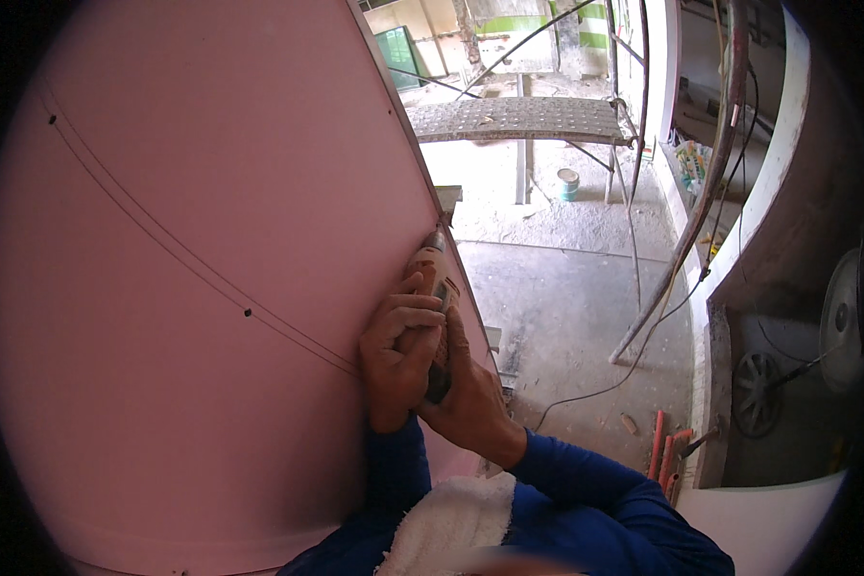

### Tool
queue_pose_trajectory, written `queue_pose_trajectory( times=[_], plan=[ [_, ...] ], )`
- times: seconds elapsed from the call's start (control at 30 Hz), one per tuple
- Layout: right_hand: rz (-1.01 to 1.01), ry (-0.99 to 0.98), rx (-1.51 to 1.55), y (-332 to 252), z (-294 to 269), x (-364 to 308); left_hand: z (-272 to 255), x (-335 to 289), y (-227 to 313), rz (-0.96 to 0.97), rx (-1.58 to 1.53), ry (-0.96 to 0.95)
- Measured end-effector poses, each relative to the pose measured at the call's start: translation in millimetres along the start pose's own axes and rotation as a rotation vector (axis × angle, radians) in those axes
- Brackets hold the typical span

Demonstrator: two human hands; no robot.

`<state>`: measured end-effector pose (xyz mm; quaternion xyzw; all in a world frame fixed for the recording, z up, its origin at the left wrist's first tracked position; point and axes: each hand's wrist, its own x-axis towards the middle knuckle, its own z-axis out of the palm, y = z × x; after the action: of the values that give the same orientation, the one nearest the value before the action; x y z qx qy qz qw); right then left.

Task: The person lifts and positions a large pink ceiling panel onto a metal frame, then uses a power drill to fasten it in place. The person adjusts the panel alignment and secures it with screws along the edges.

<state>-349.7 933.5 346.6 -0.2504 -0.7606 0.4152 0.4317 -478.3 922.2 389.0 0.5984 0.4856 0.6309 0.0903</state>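
A power drill (435,274), orange and dark, lies along the right edge of a large pink board (192,211). Its tip meets the board close to that edge, beside a light metal profile (448,199) that sticks out behind. My right hand (475,403) is closed around the drill's rear part. My left hand (398,355) is closed too, its fingers curled over the drill's side from the left. Two thin curved lines cross the board, with dark screw heads (248,312) along them. The exact contact at the tip is too small to make out.
A perforated scaffold plank (518,119) on metal poles stands ahead. A bent pole (686,240) and a dark cable (595,392) lie to the right. Farther off stands a paint bucket (568,182). Red pipes (660,449) and a round fan (842,322) are at lower right.
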Motion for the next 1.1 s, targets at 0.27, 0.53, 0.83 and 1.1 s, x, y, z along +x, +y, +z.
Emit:
queue_pose_trajectory(
  times=[0.27,0.53,0.83,1.1],
  plan=[
    [0.019,-0.008,0.015,0.2,0.1,0.1,0.4,0.1,1.7,0.004,-0.007,0.006],
    [0.010,-0.010,0.006,1.5,0.4,0.2,0.7,1.2,0.6,0.011,-0.011,0.007],
    [0.025,0.000,-0.001,1.7,-0.7,-1.1,1.5,-0.5,-1.2,0.013,-0.016,0.005],
    [0.031,-0.009,0.003,1.2,-0.8,-1.0,2.6,-0.4,-1.1,0.020,-0.032,0.009]
  ],
)
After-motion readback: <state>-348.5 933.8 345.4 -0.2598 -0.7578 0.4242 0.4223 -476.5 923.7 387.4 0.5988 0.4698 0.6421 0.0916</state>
